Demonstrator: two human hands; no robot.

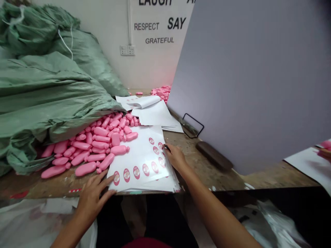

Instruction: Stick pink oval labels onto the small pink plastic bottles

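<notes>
A white sheet of oval stickers point(133, 156) lies on top of other sheets at the front of the workbench, with pink-rimmed ovals along its lower and right sides. My left hand point(94, 193) rests at the sheet's lower left corner, fingers spread, fingertips by the end sticker point(116, 178). At the sheet's right edge, my right hand point(176, 158) is closed in a pinch around something small and dark, too unclear to name, beside an upper sticker point(160, 145). Pink sausage-shaped pieces point(102, 138) lie heaped left of the sheet, a few overlapping it.
Green sacks point(51, 93) bulge over the pile at left. Behind are loose white sheets point(155, 112) and more pink pieces point(161, 92). A large grey panel point(245, 79) stands at right, near a brown oblong object point(214, 155) and black wire stand point(193, 125). Another person's hand point(324, 153) shows far right.
</notes>
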